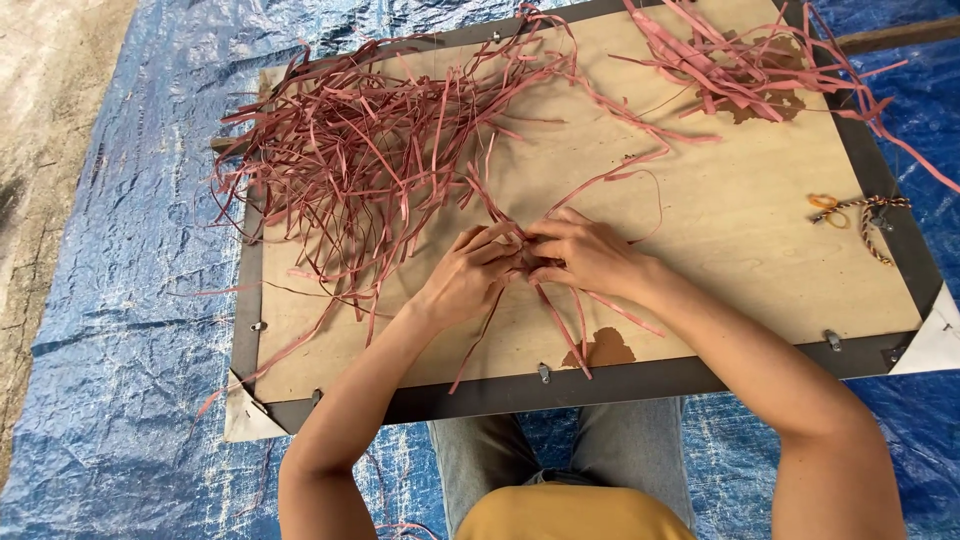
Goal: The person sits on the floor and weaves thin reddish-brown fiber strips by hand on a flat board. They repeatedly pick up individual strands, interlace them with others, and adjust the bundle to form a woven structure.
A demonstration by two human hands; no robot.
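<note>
Our hands meet mid-board: left hand (pixel 468 272) and right hand (pixel 585 255) both pinch pink strips (pixel 527 258). Strips look light, thin, springy; grip near crossings. Loose pile (pixel 350 170) sits at 10 o'clock.

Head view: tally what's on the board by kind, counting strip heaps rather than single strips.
Heaps of reddish strips: 2, a big one at the far left and a smaller one at the far right
Bunches of strips held between the left hand and right hand: 1
Orange rubber bands: 1
Braided cords: 1
Total: 5
</note>
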